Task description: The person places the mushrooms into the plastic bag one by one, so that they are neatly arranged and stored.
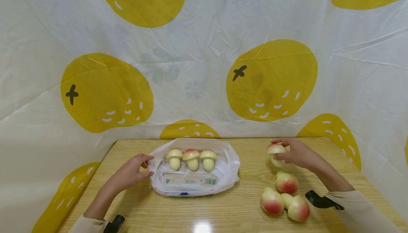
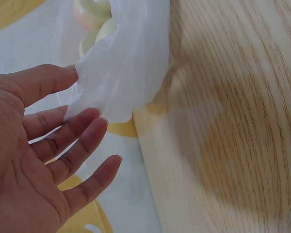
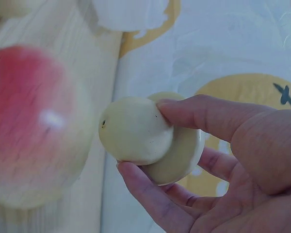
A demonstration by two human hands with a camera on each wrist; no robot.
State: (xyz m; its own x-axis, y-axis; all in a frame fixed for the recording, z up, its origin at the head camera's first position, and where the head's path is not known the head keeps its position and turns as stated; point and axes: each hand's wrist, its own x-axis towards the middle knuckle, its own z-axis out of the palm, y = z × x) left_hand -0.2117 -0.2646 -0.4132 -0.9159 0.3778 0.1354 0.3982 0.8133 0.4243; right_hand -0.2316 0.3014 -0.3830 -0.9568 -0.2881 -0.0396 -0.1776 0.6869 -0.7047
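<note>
A white plastic bag (image 1: 234, 172) sits on the table with its mouth spread upward. Inside it three toy mushrooms (image 1: 192, 160) lie in a row, caps toward the back. At the bag's left rim, my left hand (image 1: 137, 169) holds the thin plastic (image 2: 126, 63) between thumb and fingers; its little finger stands free. My right hand (image 1: 298, 153) grips another toy mushroom (image 3: 136, 131) by stem and cap, above the table's right side. Below that hand, three more red-and-cream toy mushrooms (image 1: 287, 182) lie grouped on the wood.
The wooden table (image 1: 229, 211) ends at the back against a pale curtain (image 1: 194, 63) printed with big yellow fruit. Bare wood lies between the bag and the right-hand group. Green print and a barcode (image 1: 210, 181) show on the bag's inside.
</note>
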